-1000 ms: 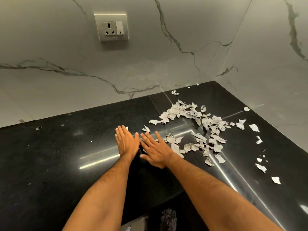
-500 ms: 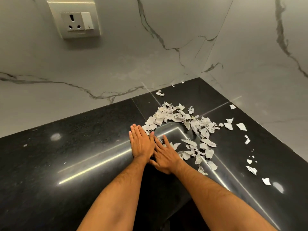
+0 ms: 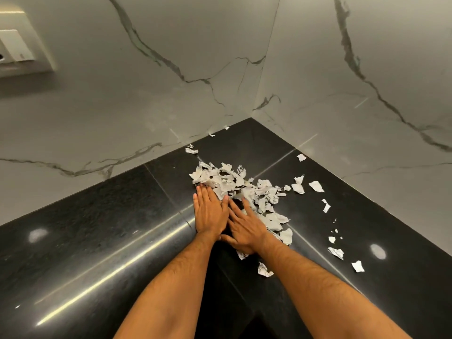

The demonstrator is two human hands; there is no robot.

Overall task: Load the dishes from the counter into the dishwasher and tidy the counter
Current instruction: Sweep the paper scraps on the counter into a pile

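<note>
— Two hands lie flat on the black table (image 3: 97, 241), side by side. The left hand (image 3: 210, 211) has its fingers straight and held together, palm down, fingertips touching the near edge of the paper heap (image 3: 234, 184).

— And the right hand (image 3: 247, 228)?

— Palm down too, fingers straight and slightly spread, pointing toward 11 o'clock. It rests on the table with torn scraps under and beside it. Neither hand grips anything.

— Where is the paper?

— The main heap of torn white pieces sits toward 12 o'clock from the hands, running round to 3 o'clock of the right hand. Loose scraps (image 3: 335, 252) trail off well apart toward 3 and 4 o'clock, near the right wall (image 3: 367, 94). One scrap (image 3: 265, 270) lies at 6 o'clock of the right hand, just beside the forearm, and a small piece (image 3: 191, 150) lies at 11 o'clock of the heap, near the back wall (image 3: 122, 106).

— Anything else?

— Both walls are grey marble with dark veins and meet in a corner at 12 o'clock. A wall socket plate (image 3: 22, 52) sits at 10 o'clock, cut by the frame edge. No dishes or dishwasher show.
</note>
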